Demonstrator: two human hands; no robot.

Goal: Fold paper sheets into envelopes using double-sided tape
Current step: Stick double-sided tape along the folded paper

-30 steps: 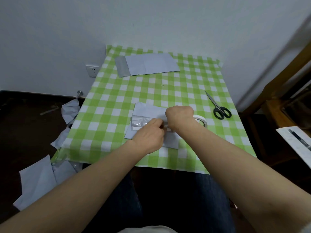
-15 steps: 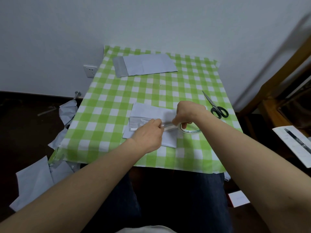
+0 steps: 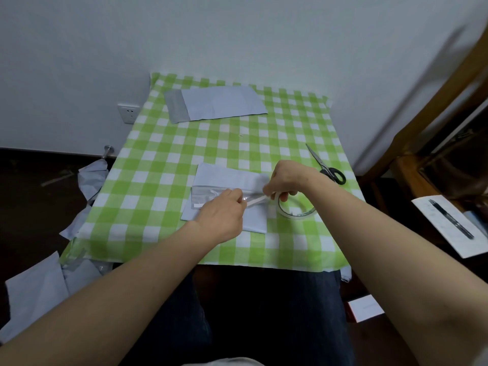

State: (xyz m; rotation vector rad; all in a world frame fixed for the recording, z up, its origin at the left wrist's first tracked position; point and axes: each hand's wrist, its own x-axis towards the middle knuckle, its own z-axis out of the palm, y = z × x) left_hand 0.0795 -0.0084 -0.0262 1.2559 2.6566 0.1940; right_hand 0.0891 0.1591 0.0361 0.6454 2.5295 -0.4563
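Note:
A folded pale blue paper sheet point(image 3: 227, 177) lies on the green checked table point(image 3: 163, 165), with a shiny strip across its middle. My left hand point(image 3: 221, 217) presses down on the sheet and pinches the end of a white tape strip point(image 3: 257, 200). My right hand point(image 3: 287, 180) grips the tape roll point(image 3: 295, 207) at the sheet's right edge, and the strip stretches between both hands. A finished envelope point(image 3: 216, 103) lies at the far left of the table.
Black-handled scissors point(image 3: 327, 167) lie to the right of my right hand. Crumpled paper sheets point(image 3: 34, 286) lie on the dark floor at left. A paper with a pen point(image 3: 451, 225) sits on the right. A wooden chair point(image 3: 422, 143) stands by the wall.
My right hand has pulled the tape roll to the right, off the sheet, drawing out a longer strip. My left hand has stayed pinned on the sheet.

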